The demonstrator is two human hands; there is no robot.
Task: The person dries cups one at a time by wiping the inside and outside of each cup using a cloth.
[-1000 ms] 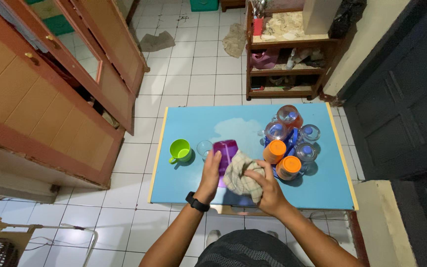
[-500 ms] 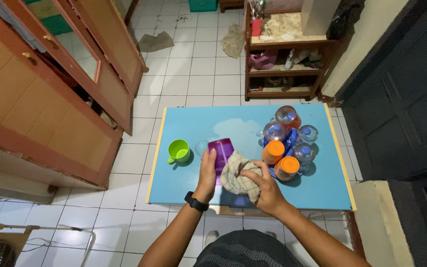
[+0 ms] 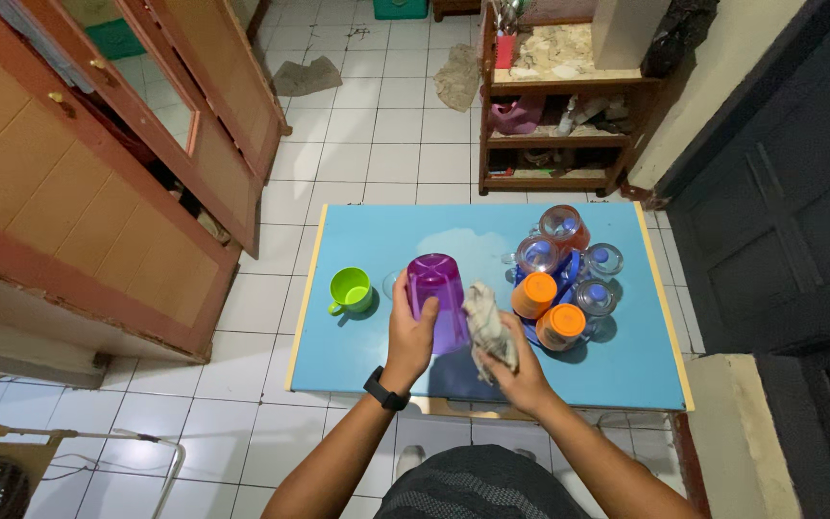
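Note:
My left hand point(image 3: 409, 332) grips a purple plastic cup point(image 3: 437, 293) held upside down over the blue table point(image 3: 463, 240). My right hand point(image 3: 516, 370) holds a crumpled grey-white cloth point(image 3: 484, 322) pressed against the cup's right side. A black watch sits on my left wrist. A green mug point(image 3: 351, 290) stands upright on the table to the left of the cup.
On a blue tray point(image 3: 569, 288) at the table's right stand several upturned cups, orange point(image 3: 534, 294) and clear. A wooden cupboard with open doors point(image 3: 127, 144) lies left, a wooden shelf point(image 3: 554, 106) beyond the table, a dark door right.
The purple cup has been lifted and tilted further up in my left hand, and the cloth has shifted from bunched in front to the cup's right side.

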